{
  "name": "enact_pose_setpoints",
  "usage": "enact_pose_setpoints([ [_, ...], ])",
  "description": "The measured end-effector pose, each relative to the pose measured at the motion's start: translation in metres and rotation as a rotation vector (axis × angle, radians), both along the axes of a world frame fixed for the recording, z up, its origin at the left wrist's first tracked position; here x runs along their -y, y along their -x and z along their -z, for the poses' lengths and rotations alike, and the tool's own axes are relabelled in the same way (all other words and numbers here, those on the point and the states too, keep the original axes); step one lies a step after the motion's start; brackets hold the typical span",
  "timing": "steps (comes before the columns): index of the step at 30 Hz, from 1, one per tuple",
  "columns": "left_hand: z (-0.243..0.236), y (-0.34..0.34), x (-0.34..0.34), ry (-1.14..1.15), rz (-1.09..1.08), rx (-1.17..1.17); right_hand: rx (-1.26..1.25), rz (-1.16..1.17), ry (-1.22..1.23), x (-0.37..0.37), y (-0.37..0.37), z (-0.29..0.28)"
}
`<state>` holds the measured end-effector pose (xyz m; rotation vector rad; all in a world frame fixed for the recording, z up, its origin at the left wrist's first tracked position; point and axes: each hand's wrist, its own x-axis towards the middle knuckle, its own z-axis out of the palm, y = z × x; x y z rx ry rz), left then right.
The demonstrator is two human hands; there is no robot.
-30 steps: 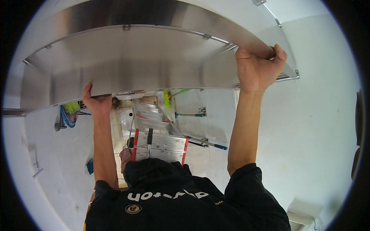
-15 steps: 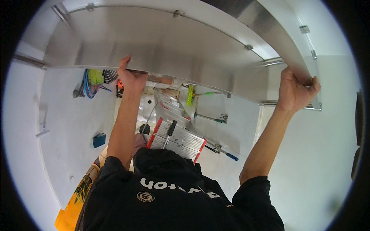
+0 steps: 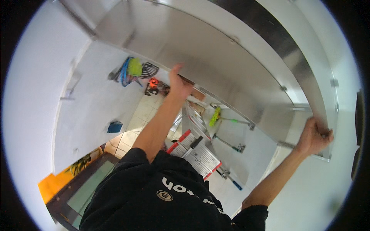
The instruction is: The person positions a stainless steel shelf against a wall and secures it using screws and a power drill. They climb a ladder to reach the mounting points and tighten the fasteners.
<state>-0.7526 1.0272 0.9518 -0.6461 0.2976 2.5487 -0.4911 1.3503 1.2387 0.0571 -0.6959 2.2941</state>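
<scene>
A wide brushed-metal shelf runs along the wall at the top of the view. My left hand is closed over its near edge, thumb on top, fingers hidden beneath; it is slightly blurred. A long, narrow shiny metal strip arches across the far side, its curve probably from the lens. Around the strip's near right end, my right hand is wrapped. That hand is beside the shelf's right end, where metal tubes show.
Below me is a stepladder with a ribbed, red-edged top and a black-handled tool on it. Green-handled rods and a blue-handled tool hang low on the wall. A dark-framed glass panel stands lower left. A teal box is on the left wall.
The view has turned, so the shelf now slants down to the right and more of the dark-framed panel shows lower left. Both hands keep their holds.
</scene>
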Motion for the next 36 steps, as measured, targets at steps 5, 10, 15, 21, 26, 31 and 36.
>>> enact_pose_setpoints([
  [5,0.000,0.004,0.006,0.029,-0.003,0.088,-0.045,-0.161,0.053,0.011,0.011,-0.002],
  [10,-0.023,-0.001,0.014,-0.020,-0.001,-0.011,0.070,0.158,-0.040,0.037,0.036,-0.002],
  [15,-0.010,-0.006,-0.008,-0.040,0.052,0.043,0.005,0.124,-0.004,0.020,0.013,0.013],
  [21,-0.019,-0.003,0.006,-0.065,0.011,-0.018,-0.002,0.126,-0.006,0.039,0.028,0.006],
  [26,-0.011,-0.011,0.001,0.072,0.072,0.044,0.046,0.058,-0.021,0.054,0.033,0.004],
  [31,-0.012,0.000,0.012,0.092,-0.018,-0.054,0.006,0.055,0.005,0.057,0.048,0.004],
  [36,0.006,-0.001,-0.001,0.197,0.035,-0.064,0.168,0.266,0.076,0.076,0.045,-0.015],
])
